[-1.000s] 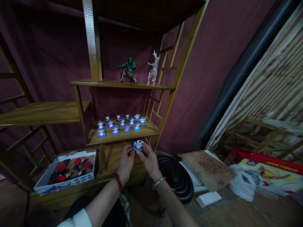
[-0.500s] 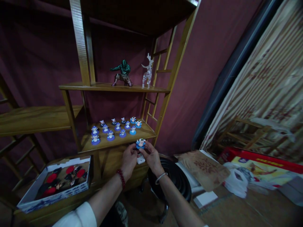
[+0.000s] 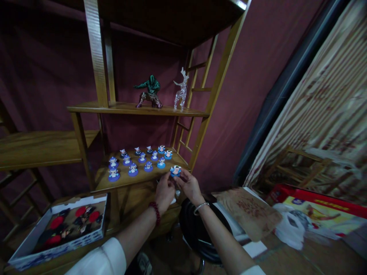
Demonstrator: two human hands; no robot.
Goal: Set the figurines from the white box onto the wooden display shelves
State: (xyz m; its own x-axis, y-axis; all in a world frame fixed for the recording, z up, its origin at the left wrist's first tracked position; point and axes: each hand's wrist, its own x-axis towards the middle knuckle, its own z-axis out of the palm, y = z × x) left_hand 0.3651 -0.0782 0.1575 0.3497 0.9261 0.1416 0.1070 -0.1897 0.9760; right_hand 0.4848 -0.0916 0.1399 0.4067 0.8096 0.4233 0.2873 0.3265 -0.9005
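A small figurine [image 3: 176, 170] with a blue base and a white and pink body is held upright in front of the lower shelf. My right hand [image 3: 191, 188] pinches it from the right, thumb low on the base. On the other side, my left hand [image 3: 164, 193] has its fingers curled against the figurine's left edge. A pale object [image 3: 174, 199], partly hidden, shows below and between my hands; its kind is unclear. Several similar figurines [image 3: 142, 157] stand in rows on the lower shelf [image 3: 103, 182], with purple, blue or dark bases.
A dark green crouching statue [image 3: 149, 91] and a clear deer figure [image 3: 180, 91] stand on the upper shelf. At lower left lies an open box [image 3: 97, 229] of red and black items. A black round stool [image 3: 195, 229], cardboard [image 3: 243, 210] and a plastic bag [image 3: 291, 229] are right.
My hands and the figurine have moved slightly right and up, closer to the shelf's front right edge. The view has shifted a little. The figurines on the shelf stay in place.
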